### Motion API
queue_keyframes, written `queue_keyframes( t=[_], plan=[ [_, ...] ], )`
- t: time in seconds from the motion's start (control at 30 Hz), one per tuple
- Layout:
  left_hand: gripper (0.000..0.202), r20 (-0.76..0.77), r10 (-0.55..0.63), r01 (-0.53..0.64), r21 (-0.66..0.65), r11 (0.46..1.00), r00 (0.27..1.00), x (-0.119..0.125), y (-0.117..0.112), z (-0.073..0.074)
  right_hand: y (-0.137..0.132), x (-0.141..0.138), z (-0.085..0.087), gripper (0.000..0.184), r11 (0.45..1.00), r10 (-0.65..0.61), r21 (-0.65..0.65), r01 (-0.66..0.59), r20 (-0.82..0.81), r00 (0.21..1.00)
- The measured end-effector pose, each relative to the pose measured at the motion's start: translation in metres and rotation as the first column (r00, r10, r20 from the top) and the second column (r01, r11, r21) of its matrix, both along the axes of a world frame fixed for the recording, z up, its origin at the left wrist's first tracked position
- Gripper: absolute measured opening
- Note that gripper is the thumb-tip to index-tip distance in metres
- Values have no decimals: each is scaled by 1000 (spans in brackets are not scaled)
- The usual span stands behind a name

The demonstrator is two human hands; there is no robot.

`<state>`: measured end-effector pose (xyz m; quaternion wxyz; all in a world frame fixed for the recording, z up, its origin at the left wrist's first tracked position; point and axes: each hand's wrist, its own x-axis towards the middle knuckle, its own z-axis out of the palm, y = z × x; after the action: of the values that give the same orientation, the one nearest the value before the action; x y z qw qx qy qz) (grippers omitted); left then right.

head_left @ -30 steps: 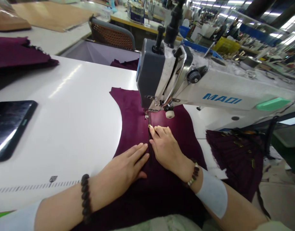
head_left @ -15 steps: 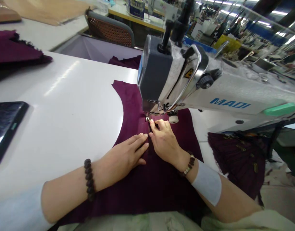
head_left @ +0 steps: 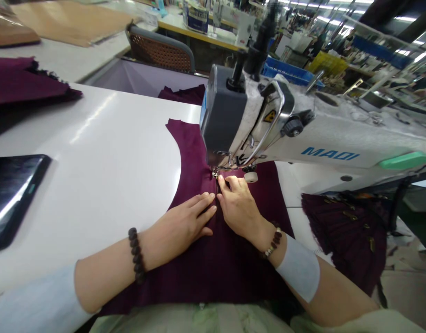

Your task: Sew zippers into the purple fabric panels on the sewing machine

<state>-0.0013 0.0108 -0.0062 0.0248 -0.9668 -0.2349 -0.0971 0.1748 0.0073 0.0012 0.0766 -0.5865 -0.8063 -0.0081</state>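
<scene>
A dark maroon piece of fabric (head_left: 233, 268) lies flat on the white sewing table, partly under the sewing machine's head (head_left: 223, 115). My left hand (head_left: 187, 219) rests flat on it, fingers stretched toward a dark lengthwise line in the cloth. On the other side of that line, my right hand (head_left: 238, 203) presses the fabric with bent fingers. Its index fingertip is right beside the presser foot (head_left: 215, 174), and its thumb is apart from the index finger. A small gold-coloured bit shows by that fingertip, too small to name. The needle point cannot be made out.
Maroon pieces with gold zip pulls (head_left: 348, 236) are piled at the right. More maroon cloth (head_left: 25, 83) lies at the far left, above a dark phone-like device (head_left: 16, 199). Behind the table stands a chair (head_left: 160, 48). A white roller (head_left: 250, 177) hangs beside the foot.
The view has shifted slightly, so most things sit a little lower and further right. Both hands keep nearly the same place on the fabric beside the presser foot.
</scene>
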Motion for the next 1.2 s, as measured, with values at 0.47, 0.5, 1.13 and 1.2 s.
queue_keyframes(
  t=[0.47, 0.5, 1.13, 1.2],
  plan=[
    [43, 23, 7, -7, 8, 1000, 1000, -1, 1, -4, 32, 16, 6, 32, 995, -62, -91, 49, -144, 988],
    [43, 33, 11, -11, 7, 1000, 999, -2, -1, -4, 20, 19, 7, 35, 996, -41, -87, 26, -170, 985],
    [41, 81, 0, 2, -21, 1000, 997, -3, -11, -7, -26, 40, 0, 42, 967, 215, -118, -224, -84, 973],
    [41, 67, 6, -5, -22, 1000, 998, -4, -5, -6, -19, 40, 1, 41, 967, 220, -115, -229, -88, 971]
  ],
)
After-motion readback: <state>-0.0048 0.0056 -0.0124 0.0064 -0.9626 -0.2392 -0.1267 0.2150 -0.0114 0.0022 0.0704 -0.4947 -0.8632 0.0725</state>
